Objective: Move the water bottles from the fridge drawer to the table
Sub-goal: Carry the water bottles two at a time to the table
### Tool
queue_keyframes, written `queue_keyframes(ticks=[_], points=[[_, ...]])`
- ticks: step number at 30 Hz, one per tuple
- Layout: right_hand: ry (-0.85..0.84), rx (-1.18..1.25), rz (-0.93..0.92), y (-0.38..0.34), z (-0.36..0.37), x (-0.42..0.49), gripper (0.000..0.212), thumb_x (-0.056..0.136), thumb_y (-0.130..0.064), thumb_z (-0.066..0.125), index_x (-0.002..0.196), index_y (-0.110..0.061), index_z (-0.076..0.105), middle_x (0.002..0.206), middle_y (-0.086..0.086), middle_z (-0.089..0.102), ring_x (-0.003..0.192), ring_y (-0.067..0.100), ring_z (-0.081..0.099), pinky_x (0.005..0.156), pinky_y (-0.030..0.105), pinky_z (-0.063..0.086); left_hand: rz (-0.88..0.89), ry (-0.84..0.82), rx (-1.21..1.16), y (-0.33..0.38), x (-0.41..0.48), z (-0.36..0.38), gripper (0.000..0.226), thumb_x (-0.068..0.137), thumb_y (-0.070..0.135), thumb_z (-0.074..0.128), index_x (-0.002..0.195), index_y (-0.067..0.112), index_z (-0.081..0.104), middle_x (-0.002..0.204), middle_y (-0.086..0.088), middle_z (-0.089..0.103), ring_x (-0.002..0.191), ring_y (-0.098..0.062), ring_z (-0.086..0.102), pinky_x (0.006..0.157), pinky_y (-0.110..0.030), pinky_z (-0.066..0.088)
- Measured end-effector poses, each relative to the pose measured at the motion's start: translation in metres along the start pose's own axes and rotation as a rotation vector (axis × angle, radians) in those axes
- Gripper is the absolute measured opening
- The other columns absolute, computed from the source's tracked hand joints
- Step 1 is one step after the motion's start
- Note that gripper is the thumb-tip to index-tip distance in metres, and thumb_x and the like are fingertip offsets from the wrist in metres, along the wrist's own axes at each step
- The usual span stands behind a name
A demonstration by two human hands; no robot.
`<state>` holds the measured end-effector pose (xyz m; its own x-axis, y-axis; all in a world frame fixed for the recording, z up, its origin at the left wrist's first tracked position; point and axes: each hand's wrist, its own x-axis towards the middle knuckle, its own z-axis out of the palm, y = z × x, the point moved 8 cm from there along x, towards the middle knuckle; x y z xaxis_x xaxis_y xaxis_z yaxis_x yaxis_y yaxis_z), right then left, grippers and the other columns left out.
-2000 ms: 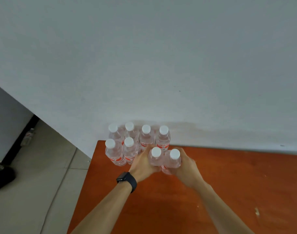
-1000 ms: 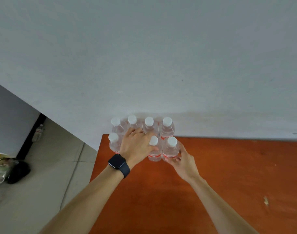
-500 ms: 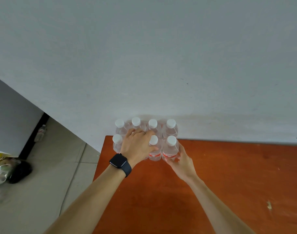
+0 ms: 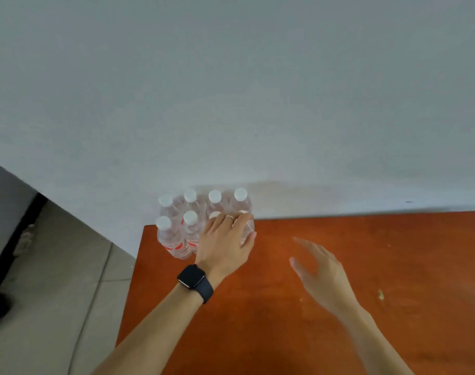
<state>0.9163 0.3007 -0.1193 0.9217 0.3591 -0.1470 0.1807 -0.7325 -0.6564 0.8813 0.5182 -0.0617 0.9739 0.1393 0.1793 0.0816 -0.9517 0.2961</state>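
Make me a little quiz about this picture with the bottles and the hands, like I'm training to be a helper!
1. True or false: the right hand is gripping one of the bottles.
2. Which wrist wears the watch? A. left B. right C. neither
3. Fill the gap: the back row by the wall shows ___ white caps.

Key
1. False: it hovers open above the table, apart from them.
2. A; that left hand rests on the front bottles.
3. Four.
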Motion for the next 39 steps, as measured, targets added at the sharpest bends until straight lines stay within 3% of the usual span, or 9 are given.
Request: queue_keyframes(ticks=[5,11,18,23,26,33,39], points=[[0.186,-0.132,0.059,0.048,-0.078,-0.074,0.043,0.097,-0.046,0.052,0.140,-0.042,0.049,0.143,-0.016,0.050,0.142,0.016,0.034,0.111,0.032,0.029,0.154,-0.134,-0.034,0.086,-0.006,0.036,0.044,0.100,0.051,0.043,0.139,0.033,0.052,0.139,0.008,0.056,0.132,-0.014,0.047,0.114,-0.036,0.031],[0.420,-0.193,0.257,0.122,-0.169,-0.191,0.037,0.098,-0.042,0.052,0.135,-0.039,0.056,0.142,-0.014,0.051,0.141,0.016,0.031,0.113,0.035,0.031,0.454,-0.233,-0.058,0.251,-0.032,0.077,0.043,0.100,0.051,0.042,0.137,0.033,0.054,0.139,0.010,0.056,0.134,-0.012,0.043,0.118,-0.037,0.020],[0.656,-0.249,0.566,0.217,-0.262,-0.405,0.045,0.096,-0.056,0.042,0.139,-0.043,0.051,0.145,-0.017,0.049,0.142,0.015,0.032,0.114,0.039,0.036,0.858,-0.250,-0.100,0.484,-0.134,0.091,0.042,0.099,0.053,0.042,0.135,0.035,0.055,0.137,0.009,0.058,0.131,-0.012,0.048,0.116,-0.036,0.027],[0.769,-0.262,0.755,0.267,-0.302,-0.580,0.044,0.098,-0.053,0.042,0.141,-0.044,0.048,0.147,-0.016,0.047,0.144,0.015,0.029,0.117,0.037,0.028,1.060,-0.240,-0.136,0.630,-0.243,0.084,0.041,0.097,0.051,0.048,0.133,0.033,0.057,0.136,0.006,0.059,0.128,-0.015,0.051,0.111,-0.038,0.032],[0.863,-0.270,0.834,0.291,-0.319,-0.686,0.042,0.098,-0.050,0.045,0.139,-0.041,0.051,0.144,-0.015,0.051,0.143,0.017,0.031,0.116,0.039,0.031,1.175,-0.233,-0.139,0.709,-0.307,0.081,0.038,0.096,0.051,0.049,0.128,0.034,0.060,0.131,0.005,0.062,0.122,-0.018,0.055,0.106,-0.037,0.035],[1.049,-0.316,1.046,0.337,-0.357,-0.894,0.038,0.098,-0.043,0.053,0.135,-0.036,0.057,0.139,-0.011,0.057,0.139,0.021,0.037,0.116,0.039,0.032,1.407,-0.231,-0.175,0.878,-0.440,0.070,0.038,0.098,0.052,0.048,0.131,0.035,0.058,0.135,0.005,0.060,0.126,-0.019,0.053,0.113,-0.040,0.030],[1.104,-0.279,1.207,0.407,-0.381,-1.015,0.043,0.096,-0.053,0.042,0.134,-0.038,0.055,0.135,-0.013,0.059,0.135,0.022,0.042,0.112,0.043,0.036,1.566,-0.287,-0.273,1.005,-0.545,0.084,0.036,0.097,0.049,0.051,0.128,0.034,0.061,0.133,0.005,0.062,0.124,-0.019,0.055,0.114,-0.041,0.031]])
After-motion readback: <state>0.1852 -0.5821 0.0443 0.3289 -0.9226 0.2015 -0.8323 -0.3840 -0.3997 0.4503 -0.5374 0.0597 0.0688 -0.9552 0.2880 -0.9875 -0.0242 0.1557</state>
